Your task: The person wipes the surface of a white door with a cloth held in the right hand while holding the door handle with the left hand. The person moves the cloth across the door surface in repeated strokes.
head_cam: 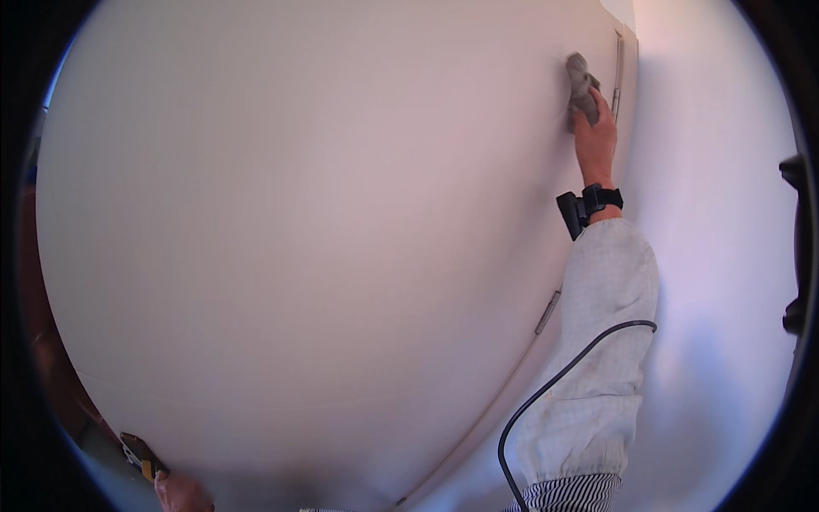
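A broad, smooth, pale panel, perhaps a door, fills most of the view. High on the right, my right hand presses a crumpled grey cloth against the panel, close to its hinged edge. On that wrist sits a black strap with a dark device, below which a pale sleeve covers the arm. At the lower left, my left hand, partly cut off and blurred, appears closed around a tool with a dark flat head and a yellow part. The tool's kind cannot be told.
A metal hinge lies along the panel's right edge, beside a pale wall. Across my right sleeve loops a black cable. Dark reddish surfaces show beyond the panel's left edge.
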The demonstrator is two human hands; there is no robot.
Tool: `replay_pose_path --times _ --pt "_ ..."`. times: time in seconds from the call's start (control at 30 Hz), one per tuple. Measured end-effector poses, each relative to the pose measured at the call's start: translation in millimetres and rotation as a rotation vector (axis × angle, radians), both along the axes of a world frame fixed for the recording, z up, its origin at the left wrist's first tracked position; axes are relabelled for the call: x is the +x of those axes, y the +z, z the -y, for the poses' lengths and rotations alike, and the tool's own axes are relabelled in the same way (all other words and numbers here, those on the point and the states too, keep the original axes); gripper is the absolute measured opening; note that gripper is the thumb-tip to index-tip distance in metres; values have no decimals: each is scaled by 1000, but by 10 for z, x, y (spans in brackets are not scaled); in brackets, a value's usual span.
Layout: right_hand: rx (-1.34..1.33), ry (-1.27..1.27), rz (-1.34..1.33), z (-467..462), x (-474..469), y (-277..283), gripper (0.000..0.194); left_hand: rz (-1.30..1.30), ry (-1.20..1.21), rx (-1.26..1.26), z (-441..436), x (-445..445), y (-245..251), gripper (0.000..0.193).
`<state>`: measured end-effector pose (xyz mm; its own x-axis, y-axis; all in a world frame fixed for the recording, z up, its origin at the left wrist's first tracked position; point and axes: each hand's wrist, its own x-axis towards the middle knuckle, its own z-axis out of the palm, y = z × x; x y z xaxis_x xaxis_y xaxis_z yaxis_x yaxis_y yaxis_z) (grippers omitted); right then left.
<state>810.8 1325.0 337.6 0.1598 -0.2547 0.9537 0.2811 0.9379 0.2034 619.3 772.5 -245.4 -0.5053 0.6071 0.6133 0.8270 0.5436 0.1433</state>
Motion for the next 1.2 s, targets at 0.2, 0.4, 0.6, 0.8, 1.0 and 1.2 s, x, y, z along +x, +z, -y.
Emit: replay_pose_path --times 0.2,0.4,0.6,0.8,1.0,1.2 --pt "-319 73 -19 -918 257 10 53 64 -6 -17 -44 30 57 17" --pt "-367 -99 9 -1392 187 3 47 13 56 -9 -170 219 571 16" --pt "-247 24 58 -1682 164 -262 45 172 119 55 -566 685 1495 14" --pt "-438 280 127 -1106 34 -7 43 91 125 -28 -747 850 1843 14" --pt "107 151 197 -371 -364 142 45 89 123 18 -703 804 1771 14" --pt "-101 196 101 -932 -218 909 44 129 125 -11 -587 712 1575 14"
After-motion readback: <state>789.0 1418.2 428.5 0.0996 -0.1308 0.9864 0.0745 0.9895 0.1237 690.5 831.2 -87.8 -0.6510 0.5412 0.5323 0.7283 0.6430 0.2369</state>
